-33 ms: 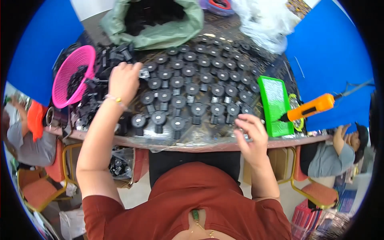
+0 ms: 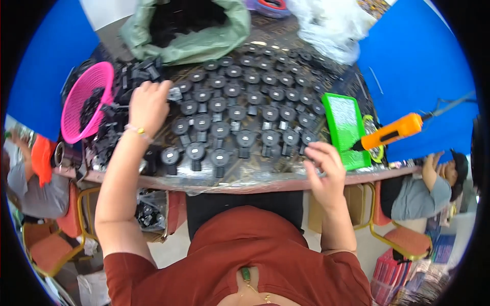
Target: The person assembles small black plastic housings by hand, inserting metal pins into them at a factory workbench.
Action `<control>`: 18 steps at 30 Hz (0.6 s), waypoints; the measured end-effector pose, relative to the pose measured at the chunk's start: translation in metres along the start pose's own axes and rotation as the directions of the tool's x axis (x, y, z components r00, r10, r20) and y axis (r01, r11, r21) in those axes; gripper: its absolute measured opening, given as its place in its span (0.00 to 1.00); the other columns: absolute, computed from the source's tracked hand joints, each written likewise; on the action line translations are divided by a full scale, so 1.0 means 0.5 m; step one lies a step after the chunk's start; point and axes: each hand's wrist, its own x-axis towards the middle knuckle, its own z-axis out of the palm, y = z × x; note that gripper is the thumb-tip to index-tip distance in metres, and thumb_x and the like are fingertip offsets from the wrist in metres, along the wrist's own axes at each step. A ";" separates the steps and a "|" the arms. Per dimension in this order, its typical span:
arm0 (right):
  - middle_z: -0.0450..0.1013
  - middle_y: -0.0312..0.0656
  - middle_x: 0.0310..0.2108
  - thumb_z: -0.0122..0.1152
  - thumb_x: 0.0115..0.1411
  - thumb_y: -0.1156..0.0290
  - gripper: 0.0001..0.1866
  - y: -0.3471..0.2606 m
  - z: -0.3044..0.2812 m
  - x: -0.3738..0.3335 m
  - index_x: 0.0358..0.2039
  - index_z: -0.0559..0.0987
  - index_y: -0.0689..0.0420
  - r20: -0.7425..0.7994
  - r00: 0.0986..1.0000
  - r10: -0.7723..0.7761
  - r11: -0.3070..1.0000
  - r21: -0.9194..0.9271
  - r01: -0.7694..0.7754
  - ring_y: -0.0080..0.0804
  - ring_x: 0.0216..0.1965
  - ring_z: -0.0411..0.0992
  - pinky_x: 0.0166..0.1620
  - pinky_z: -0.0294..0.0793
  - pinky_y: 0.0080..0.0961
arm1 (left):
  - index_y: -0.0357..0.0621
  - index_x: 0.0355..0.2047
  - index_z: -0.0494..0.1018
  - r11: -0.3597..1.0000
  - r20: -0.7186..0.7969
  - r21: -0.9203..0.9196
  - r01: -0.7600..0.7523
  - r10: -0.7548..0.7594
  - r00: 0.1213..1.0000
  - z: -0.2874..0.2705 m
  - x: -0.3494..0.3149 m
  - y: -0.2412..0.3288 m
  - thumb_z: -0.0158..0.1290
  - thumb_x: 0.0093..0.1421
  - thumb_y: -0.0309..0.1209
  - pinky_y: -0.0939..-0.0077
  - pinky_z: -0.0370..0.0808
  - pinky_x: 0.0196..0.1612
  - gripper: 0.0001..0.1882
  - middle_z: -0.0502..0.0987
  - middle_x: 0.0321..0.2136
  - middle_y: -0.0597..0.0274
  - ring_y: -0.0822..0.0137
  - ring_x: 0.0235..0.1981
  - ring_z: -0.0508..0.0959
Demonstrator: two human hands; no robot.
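Note:
My left hand (image 2: 149,106) reaches over the left of the table with its fingers curled down. Whatever they grip is hidden; a small shiny, clear-looking piece (image 2: 175,94) shows beside the fingertips. Several black round-headed parts (image 2: 220,129) with short stems and a pale centre mark stand in rough rows across the table. My right hand (image 2: 326,173) hovers near the front edge, thumb apart from bent fingers. Its fingertips are close to a black round part (image 2: 308,138) at the end of the front row; whether they touch cannot be made out.
A pink basket (image 2: 108,76) of black pieces tilts at the left, beside loose black pieces (image 2: 138,74). Behind stand a green sack (image 2: 232,33) and clear plastic bag (image 2: 332,30). At right, an orange power screwdriver (image 2: 395,133) leans over a green tray (image 2: 354,162). People sit on both sides.
The whole view has shifted slightly, so the table things appear a little further left. My right hand has moved slightly right over the table. My left hand stays at the same spot.

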 end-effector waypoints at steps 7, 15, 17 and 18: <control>0.78 0.47 0.34 0.66 0.57 0.78 0.06 0.116 -0.124 -0.045 0.36 0.80 0.60 0.022 0.968 0.251 0.894 -0.389 -0.223 0.46 0.33 0.77 0.38 0.77 0.37 | 0.43 0.66 0.65 0.574 0.142 -0.757 0.312 -0.321 0.936 -0.149 0.011 0.072 0.56 0.59 0.18 0.79 0.70 0.40 0.33 0.71 0.33 0.70 0.75 0.34 0.71; 0.74 0.42 0.35 0.60 0.59 0.73 0.03 0.161 -0.038 -0.069 0.31 0.79 0.57 0.205 0.957 0.203 0.869 -0.487 -0.080 0.44 0.38 0.77 0.40 0.78 0.38 | 0.42 0.56 0.62 -0.741 0.288 -0.588 0.324 0.183 0.940 -0.207 0.058 0.397 0.55 0.65 0.23 0.75 0.81 0.36 0.22 0.78 0.45 0.51 0.60 0.35 0.84; 0.72 0.41 0.34 0.60 0.57 0.73 0.02 0.180 -0.026 -0.074 0.30 0.79 0.57 0.209 0.957 0.199 0.863 -0.501 -0.069 0.43 0.38 0.76 0.40 0.78 0.38 | 0.41 0.68 0.57 -0.771 0.371 -0.477 0.422 0.259 0.892 -0.203 0.086 0.465 0.59 0.62 0.27 0.73 0.84 0.38 0.35 0.78 0.40 0.52 0.56 0.36 0.85; 0.72 0.41 0.34 0.60 0.57 0.73 0.02 0.186 -0.026 -0.080 0.30 0.79 0.57 0.208 0.956 0.209 0.861 -0.503 -0.078 0.43 0.38 0.76 0.40 0.78 0.38 | 0.42 0.70 0.54 -0.779 0.357 -0.434 0.452 0.312 0.880 -0.195 0.098 0.491 0.57 0.63 0.24 0.71 0.84 0.41 0.38 0.78 0.40 0.53 0.55 0.38 0.85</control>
